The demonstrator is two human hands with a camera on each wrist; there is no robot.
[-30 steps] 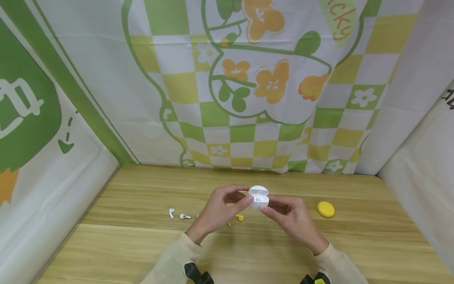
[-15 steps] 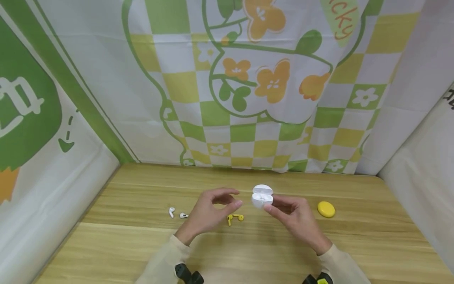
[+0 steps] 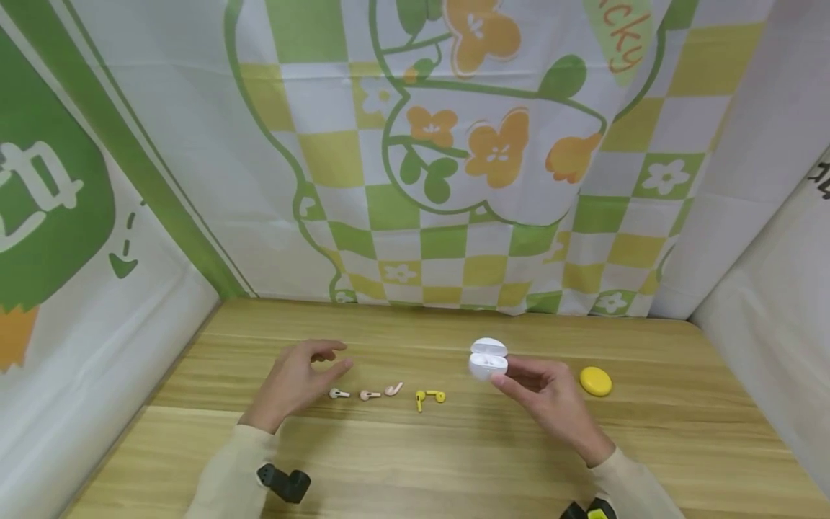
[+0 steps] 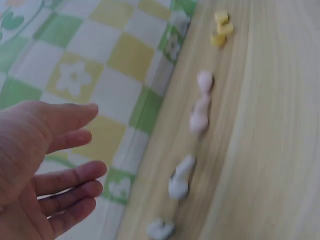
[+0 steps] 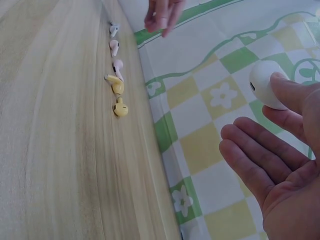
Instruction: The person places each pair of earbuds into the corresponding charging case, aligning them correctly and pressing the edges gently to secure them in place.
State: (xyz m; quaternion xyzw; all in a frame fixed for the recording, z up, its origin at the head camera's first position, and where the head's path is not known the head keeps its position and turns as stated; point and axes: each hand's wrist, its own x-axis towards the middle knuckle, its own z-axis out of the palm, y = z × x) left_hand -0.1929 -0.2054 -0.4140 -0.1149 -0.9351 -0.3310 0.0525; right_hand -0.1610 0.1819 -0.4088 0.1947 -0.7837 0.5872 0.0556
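Note:
My right hand (image 3: 551, 400) pinches a white earbud case (image 3: 488, 366) between thumb and fingers, above the table with its lid raised. In the right wrist view the case (image 5: 267, 85) shows its rounded outside. My left hand (image 3: 292, 386) hovers at the left end of a row of earbuds, fingers apart and holding nothing. Nearest to it is a white earbud (image 3: 338, 393); a second white earbud (image 4: 161, 229) shows in the left wrist view but is hidden by the hand in the head view. Two pink earbuds (image 3: 369, 395) and two yellow earbuds (image 3: 420, 398) lie farther right.
A round yellow case (image 3: 596, 382) lies on the wooden table (image 3: 415, 468), right of my right hand. Behind the table hangs a green and yellow checked cloth (image 3: 441, 249). White cloth walls (image 3: 149, 346) stand at both sides.
My left hand has let go of the white case and moved left, uncovering the pink and yellow earbuds. My right hand has shifted slightly right with the case.

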